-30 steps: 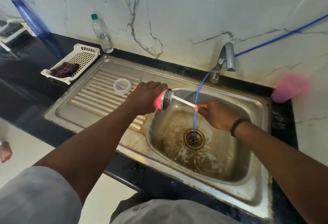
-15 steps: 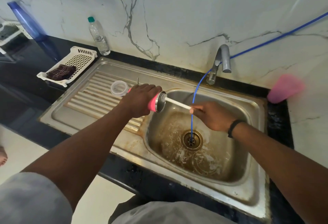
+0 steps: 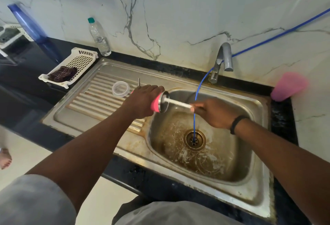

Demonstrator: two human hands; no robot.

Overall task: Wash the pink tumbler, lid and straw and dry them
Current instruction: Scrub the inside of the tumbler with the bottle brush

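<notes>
We find the sink [image 3: 257,196] to be brushed stainless steel, its basin stained brown and streaked, its ribbed drainboard dull. The tap [image 3: 223,58] is matt grey metal. The tumbler [image 3: 157,103] shows a smooth pink coat and a shiny steel rim; the straw [image 3: 178,102] looks like white plastic. The lid [image 3: 120,88] is clear plastic. We note a perforated white plastic tray [image 3: 82,60] holding dark checked cloth [image 3: 62,74], a glossy black stone counter [image 3: 26,74], and a polished veined marble wall [image 3: 178,10].
</notes>
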